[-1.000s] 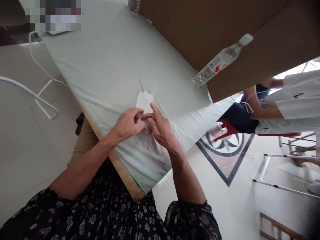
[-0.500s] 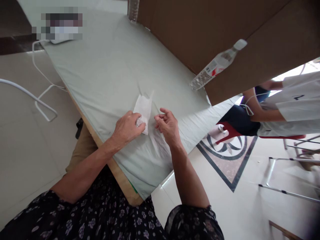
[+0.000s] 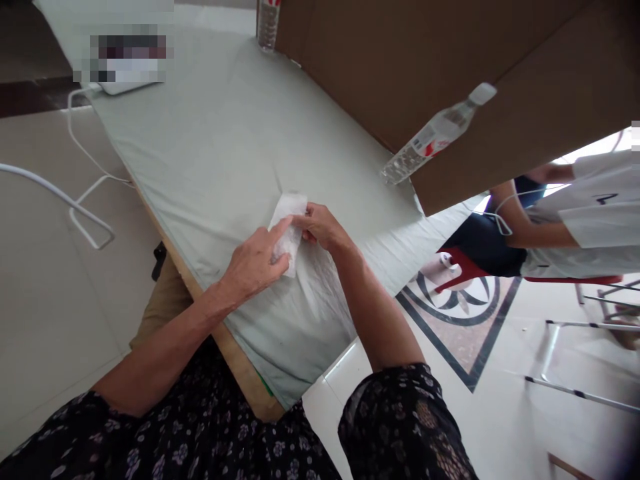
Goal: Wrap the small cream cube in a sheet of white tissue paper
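A small white folded tissue [image 3: 287, 215] lies on a table covered with a pale green cloth [image 3: 225, 133]. My left hand [image 3: 255, 260] rests on the tissue's near end, forefinger stretched along it and the other fingers curled over it. My right hand [image 3: 323, 225] is closed in a pinch on the tissue's right edge. Both hands touch the tissue near the table's front corner.
A clear plastic water bottle [image 3: 435, 133] lies against a big brown cardboard sheet [image 3: 450, 73] at the right. Another bottle [image 3: 267, 23] stands at the back. A white device with cables [image 3: 120, 83] sits at the far left corner. Another person [image 3: 550, 213] sits at the right.
My right hand moved from beside the tissue onto its right edge and pinched it. My left forefinger stretched out along the tissue, which now lies flatter.
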Motion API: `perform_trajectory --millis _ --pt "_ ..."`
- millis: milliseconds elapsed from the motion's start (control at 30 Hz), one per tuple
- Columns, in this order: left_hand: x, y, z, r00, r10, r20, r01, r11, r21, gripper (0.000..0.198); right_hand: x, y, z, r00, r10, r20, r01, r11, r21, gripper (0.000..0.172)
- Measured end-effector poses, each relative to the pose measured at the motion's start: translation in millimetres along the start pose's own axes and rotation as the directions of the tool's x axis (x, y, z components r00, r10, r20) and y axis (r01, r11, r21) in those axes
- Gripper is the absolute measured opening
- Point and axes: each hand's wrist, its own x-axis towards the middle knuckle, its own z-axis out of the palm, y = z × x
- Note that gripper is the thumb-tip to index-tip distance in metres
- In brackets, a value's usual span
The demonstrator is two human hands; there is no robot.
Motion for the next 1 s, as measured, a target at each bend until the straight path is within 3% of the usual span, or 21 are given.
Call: perform_trajectory --millis 133,367,533,633,700,767,867,1000 --pt "1.7 -0.8 -3.2 0.997 0.035 0.076 -0.039 0.998 0.056 0.042 4.4 1.0 0.4 0.999 -0.035 -0.003 0.035 0.999 0.011 0.034" --pt "3.1 -11.9 7.7 1.000 0.022 -0.019 -0.023 0.998 -0.056 0.037 -16.6 10.2 13.5 0.929 -0.356 -0.099 0.368 0.911 0.188 0.027" --pt "-6.1 -18.7 19.0 0.961 -0.084 -0.265 0.043 0.986 -0.159 0.043 -59.7 19.0 24.5 0.804 -0.588 -0.089 0.571 0.805 -0.162 0.016" --pt "-5.7 -23.3 20.0 0.941 0.041 -0.336 -0.090 0.987 -0.134 0.053 -80.5 27.3 28.3 0.701 -0.714 0.000 0.662 0.650 -0.372 0.020" --pt "-2.7 -26.5 16.2 0.949 0.158 -0.272 -0.199 0.971 -0.131 0.052 -89.3 33.9 29.2 0.643 -0.764 0.057 0.697 0.551 -0.459 0.027" --pt "-0.3 -29.9 9.7 0.964 0.211 -0.162 -0.237 0.958 -0.162 0.043 -94.0 41.8 29.4 0.616 -0.781 0.108 0.708 0.487 -0.512 0.032" --pt "-2.0 -36.2 -2.2 0.973 0.229 -0.034 -0.231 0.950 -0.211 0.040 -93.7 55.7 30.3 0.607 -0.775 0.176 0.705 0.423 -0.569 0.043" --pt "-9.2 -47.5 -14.4 0.950 0.293 0.108 -0.265 0.939 -0.220 0.067 -84.9 65.0 32.4 0.625 -0.761 0.172 0.685 0.429 -0.589 0.042"
